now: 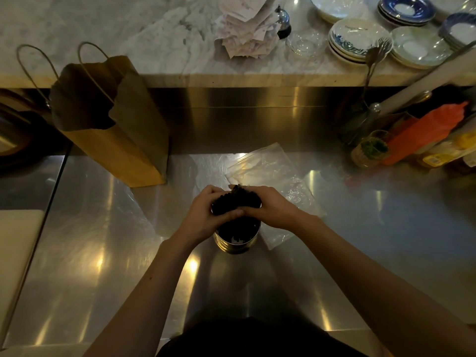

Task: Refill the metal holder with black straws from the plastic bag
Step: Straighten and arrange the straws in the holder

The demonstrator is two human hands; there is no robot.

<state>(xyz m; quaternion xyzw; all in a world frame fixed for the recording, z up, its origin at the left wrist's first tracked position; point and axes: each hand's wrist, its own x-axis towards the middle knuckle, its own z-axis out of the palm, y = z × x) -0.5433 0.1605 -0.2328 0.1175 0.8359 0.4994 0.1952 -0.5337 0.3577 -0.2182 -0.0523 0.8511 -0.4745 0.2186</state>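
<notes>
A bundle of black straws (235, 202) stands upright in the round metal holder (235, 243) at the middle of the steel counter. My left hand (206, 215) grips the bundle from the left, fingers curled round it. My right hand (270, 206) grips it from the right. The holder's lower wall and dark inside show below my hands. The clear plastic bag (270, 173) lies flat on the counter just behind and to the right of the holder.
A brown paper bag (116, 130) stands at the back left. At the right are an orange squeeze bottle (422, 132), a small jar (371, 150) and a utensil cup. The marble shelf (128, 27) behind holds receipts (247, 27) and stacked plates (358, 39).
</notes>
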